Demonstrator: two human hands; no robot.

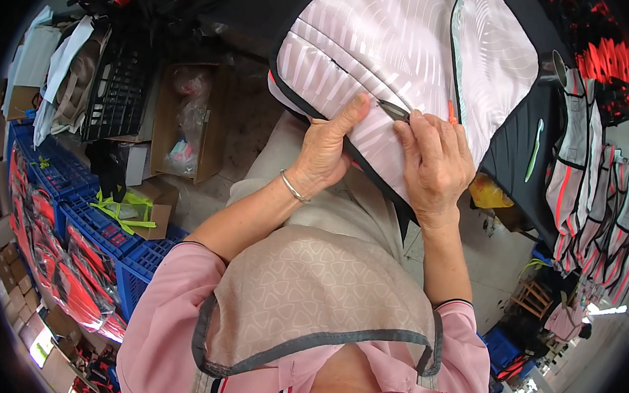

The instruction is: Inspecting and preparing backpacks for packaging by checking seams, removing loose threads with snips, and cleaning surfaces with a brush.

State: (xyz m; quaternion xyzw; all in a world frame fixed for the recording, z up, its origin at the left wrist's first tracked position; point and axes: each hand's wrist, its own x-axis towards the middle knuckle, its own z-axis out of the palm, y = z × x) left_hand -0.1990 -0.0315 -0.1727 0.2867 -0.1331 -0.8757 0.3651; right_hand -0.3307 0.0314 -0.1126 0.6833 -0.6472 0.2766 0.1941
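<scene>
A pale pink patterned fabric panel [411,29] with black edging, like part of a bag, lies over my lap and the black work surface [507,161]. My left hand [323,152] grips its near left edge, thumb on top and fingers underneath. Closed around small dark-bladed thread snips [392,110], my right hand [435,161] rests on the panel. The blades point left, toward my left thumb, beside the lower end of a slanting seam [337,62]. An orange zip pull [451,113] sits just beyond my right fingers, on a grey-edged zip.
A light green slim tool [535,151] lies on the black surface at right. Grey and orange sewn pieces [572,162] hang beyond it. To the left stand an open cardboard box [222,119], a black crate [124,77] and blue crates [129,286] with red bagged goods.
</scene>
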